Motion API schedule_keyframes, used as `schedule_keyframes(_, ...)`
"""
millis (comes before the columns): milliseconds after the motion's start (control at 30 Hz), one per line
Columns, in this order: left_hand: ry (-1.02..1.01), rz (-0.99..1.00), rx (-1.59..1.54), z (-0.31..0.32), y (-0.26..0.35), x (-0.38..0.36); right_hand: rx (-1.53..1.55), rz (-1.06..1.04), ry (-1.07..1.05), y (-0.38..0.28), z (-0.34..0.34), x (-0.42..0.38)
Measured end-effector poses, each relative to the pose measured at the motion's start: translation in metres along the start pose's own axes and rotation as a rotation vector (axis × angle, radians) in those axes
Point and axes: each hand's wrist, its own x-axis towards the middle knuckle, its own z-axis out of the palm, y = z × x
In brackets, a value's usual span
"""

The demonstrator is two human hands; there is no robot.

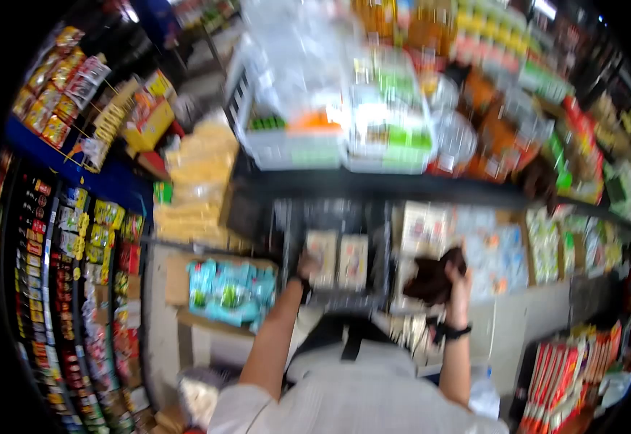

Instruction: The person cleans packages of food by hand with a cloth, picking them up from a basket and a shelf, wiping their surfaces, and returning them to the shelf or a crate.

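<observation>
My left hand [307, 266] reaches into a black crate [383, 269], at the left edge of a pale, printed rectangular pack [322, 253]. Blur hides its fingers, so I cannot make out whether it grips the pack or only touches it. A second pale pack [353, 262] lies alongside, to the right in the same crate. On the right, my right hand [460, 281] is closed on a crumpled dark brown cloth [429, 281]. The cloth hangs over more pale packs [424, 228] just right of the crate.
A dark shelf edge [402, 184] crosses above the crate, carrying white plastic baskets [297, 155] of goods. Turquoise packets [232, 293] fill a carton at left, below yellowish packs [196, 181]. Clear-wrapped packs [496, 249] lie at right. Red-and-white packets [565, 376] stand lower right.
</observation>
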Motion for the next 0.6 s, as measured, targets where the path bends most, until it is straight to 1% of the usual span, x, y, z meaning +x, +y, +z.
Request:
schedule_keyframes(33, -0.178, -0.114, 0.229, -0.01, 0.018, 0.014, 0.05, 0.0, 0.033, -0.019, 0.014, -0.007)
schedule_keyframes(67, -0.248, -0.335, 0.445, 0.045, -0.026, 0.0, 0.082, 0.129, 0.056, -0.018, 0.011, -0.009)
schedule_keyframes(100, 0.05, -0.778, 0.313, 0.055, -0.015, 0.028, 0.081, 0.12, 0.051, -0.004, 0.006, 0.004)
schedule_keyframes(133, 0.007, -0.889, -0.01, 0.031, 0.013, 0.042, 0.099, 0.203, 0.066, -0.011, 0.013, 0.004)
schedule_keyframes(167, -0.015, -1.028, -0.305, -0.022, 0.072, 0.069, 0.148, 0.242, 0.054, -0.009, 0.016, 0.005)
schedule_keyframes(200, 0.043, -0.896, -0.26, -0.071, 0.128, 0.089, 0.168, 0.234, -0.001, 0.0, 0.016, 0.01)
schedule_keyframes(233, 0.086, -0.775, -0.214, -0.107, 0.176, 0.101, 0.183, 0.24, -0.05, 0.01, 0.016, 0.012)
schedule_keyframes(267, 0.201, -0.671, -0.245, -0.127, 0.214, 0.11, 0.197, 0.24, -0.083, 0.007, 0.023, 0.007)
schedule_keyframes(300, 0.244, -0.566, -0.179, -0.102, 0.202, 0.106, 0.208, 0.243, -0.114, -0.003, 0.035, 0.001)
schedule_keyframes(367, 0.019, -0.605, -0.436, -0.14, 0.258, 0.119, 0.21, 0.248, -0.218, -0.006, 0.05, -0.009)
schedule_keyframes(433, 0.025, -0.481, -0.48, -0.136, 0.278, 0.117, 0.229, 0.255, -0.313, 0.0, 0.062, -0.015)
schedule_keyframes(467, 0.095, -0.375, -0.418, -0.124, 0.278, 0.115, 0.238, 0.241, -0.356, 0.001, 0.069, -0.02)
schedule_keyframes(567, 0.036, -0.361, -0.512, -0.133, 0.299, 0.115, 0.278, 0.214, -0.49, -0.005, 0.087, -0.034)
schedule_keyframes(600, 0.028, -0.354, -0.517, -0.129, 0.296, 0.114, 0.288, 0.207, -0.512, -0.006, 0.091, -0.038)
